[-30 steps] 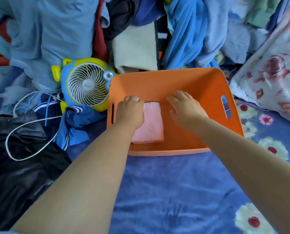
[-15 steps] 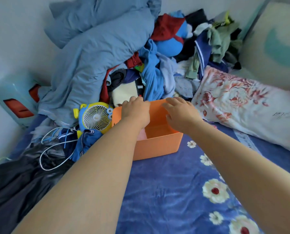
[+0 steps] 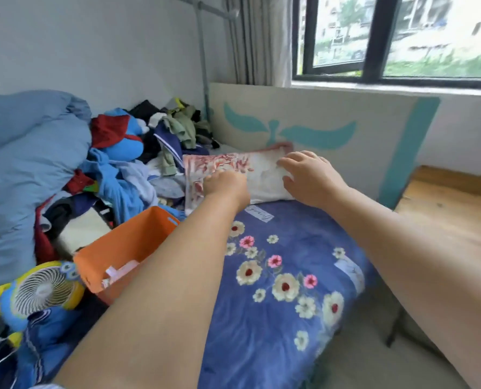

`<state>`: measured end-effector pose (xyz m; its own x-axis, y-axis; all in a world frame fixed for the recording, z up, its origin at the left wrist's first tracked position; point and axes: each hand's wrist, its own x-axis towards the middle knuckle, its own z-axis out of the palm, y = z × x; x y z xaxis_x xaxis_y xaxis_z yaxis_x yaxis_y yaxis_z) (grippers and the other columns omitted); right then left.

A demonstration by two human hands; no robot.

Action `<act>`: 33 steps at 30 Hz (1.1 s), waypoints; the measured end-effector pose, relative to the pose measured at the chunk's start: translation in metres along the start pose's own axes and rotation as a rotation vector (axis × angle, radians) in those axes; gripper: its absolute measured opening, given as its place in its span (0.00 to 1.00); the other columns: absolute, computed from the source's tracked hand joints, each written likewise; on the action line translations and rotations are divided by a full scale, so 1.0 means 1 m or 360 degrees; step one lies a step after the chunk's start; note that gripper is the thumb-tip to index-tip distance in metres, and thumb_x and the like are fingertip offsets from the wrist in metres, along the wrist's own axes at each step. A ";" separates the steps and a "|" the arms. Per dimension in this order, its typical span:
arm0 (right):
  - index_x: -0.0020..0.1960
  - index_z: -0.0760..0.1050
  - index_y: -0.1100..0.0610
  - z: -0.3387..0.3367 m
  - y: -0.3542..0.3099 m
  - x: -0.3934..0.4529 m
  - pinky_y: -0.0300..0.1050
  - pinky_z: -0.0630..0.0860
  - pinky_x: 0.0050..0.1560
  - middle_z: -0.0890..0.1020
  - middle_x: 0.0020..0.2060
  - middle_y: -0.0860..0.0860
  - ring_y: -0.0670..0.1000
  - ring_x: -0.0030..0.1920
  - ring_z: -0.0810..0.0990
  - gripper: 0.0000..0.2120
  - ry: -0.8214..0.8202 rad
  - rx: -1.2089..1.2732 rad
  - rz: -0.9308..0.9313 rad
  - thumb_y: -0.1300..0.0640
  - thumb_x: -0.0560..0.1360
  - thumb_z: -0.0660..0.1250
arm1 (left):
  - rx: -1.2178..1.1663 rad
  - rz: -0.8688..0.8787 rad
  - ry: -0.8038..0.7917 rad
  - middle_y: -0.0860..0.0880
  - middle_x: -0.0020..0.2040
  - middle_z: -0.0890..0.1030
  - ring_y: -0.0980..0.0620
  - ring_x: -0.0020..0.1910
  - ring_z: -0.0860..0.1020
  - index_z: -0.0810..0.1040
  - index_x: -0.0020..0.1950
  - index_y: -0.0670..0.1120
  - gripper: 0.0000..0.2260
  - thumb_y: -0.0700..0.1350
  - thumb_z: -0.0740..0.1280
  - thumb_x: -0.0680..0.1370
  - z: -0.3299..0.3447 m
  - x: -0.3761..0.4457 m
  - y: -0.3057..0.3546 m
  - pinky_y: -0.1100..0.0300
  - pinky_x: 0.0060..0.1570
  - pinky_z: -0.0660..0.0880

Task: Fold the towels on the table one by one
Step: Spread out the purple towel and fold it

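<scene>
2 hands out over a floral pillow

head view: 2 bare arms stretch forward across the blue flower-printed bedsheet (image 3: 275, 327). the left hand (image 3: 226, 184) sits over the near edge of the white pillow with red floral print (image 3: 261, 175); its fingers point away and curl downward, and whether they grip the fabric cannot be told. the right hand (image 3: 308, 175) is spread, fingers relaxed and apart, over the pillow's right part, holding nothing.

the orange plastic basket (image 3: 127, 248) stands on the sheet just left of the left forearm, with a strip of pale pink folded towel (image 3: 121, 270) showing inside near its front wall. a small blue and yellow desk fan (image 3: 40, 293) lies beside the basket's left corner. behind them, a heap of mixed clothes (image 3: 138, 164) rests against a light blue duvet (image 3: 23, 169). a cream headboard with teal leaf shapes (image 3: 304, 127) stands behind the pillow, under a dark-framed window (image 3: 374, 37).
</scene>
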<state>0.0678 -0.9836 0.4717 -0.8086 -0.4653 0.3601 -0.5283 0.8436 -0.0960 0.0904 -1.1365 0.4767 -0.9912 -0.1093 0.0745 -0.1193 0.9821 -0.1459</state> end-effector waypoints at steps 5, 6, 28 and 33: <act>0.65 0.68 0.59 -0.064 0.090 -0.084 0.50 0.66 0.65 0.72 0.64 0.55 0.56 0.66 0.67 0.17 0.0024 -0.0139 0.0366 0.58 0.77 0.57 | -0.0066 0.0406 0.0093 0.44 0.63 0.74 0.43 0.63 0.71 0.75 0.61 0.45 0.15 0.42 0.57 0.77 -0.035 -0.017 0.125 0.53 0.57 0.69; 0.65 0.68 0.59 -0.075 0.106 -0.102 0.50 0.66 0.65 0.73 0.64 0.56 0.57 0.66 0.67 0.17 0.0042 -0.0156 0.0429 0.58 0.77 0.57 | -0.0067 0.0481 0.0097 0.44 0.63 0.74 0.43 0.63 0.71 0.75 0.61 0.45 0.15 0.42 0.57 0.76 -0.041 -0.021 0.151 0.53 0.58 0.69; 0.67 0.68 0.60 -0.255 0.443 -0.515 0.51 0.67 0.66 0.72 0.66 0.56 0.56 0.68 0.67 0.18 0.0098 -0.0275 0.1505 0.59 0.78 0.57 | -0.0385 0.1587 0.0189 0.44 0.53 0.78 0.46 0.45 0.68 0.78 0.51 0.44 0.11 0.38 0.57 0.74 -0.115 -0.147 0.695 0.56 0.40 0.65; 0.66 0.68 0.59 -0.251 0.521 -0.555 0.50 0.68 0.64 0.73 0.65 0.57 0.56 0.66 0.68 0.18 0.0114 -0.0308 0.1772 0.58 0.78 0.57 | -0.0370 0.1790 0.0198 0.43 0.55 0.77 0.43 0.51 0.74 0.77 0.54 0.43 0.12 0.40 0.57 0.76 -0.103 -0.135 0.791 0.54 0.41 0.66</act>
<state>0.3065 -0.2179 0.4547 -0.7837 0.5819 0.2170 0.5304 0.8089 -0.2536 0.1356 -0.3291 0.4530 -0.5163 0.8485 0.1160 0.8538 0.5205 -0.0071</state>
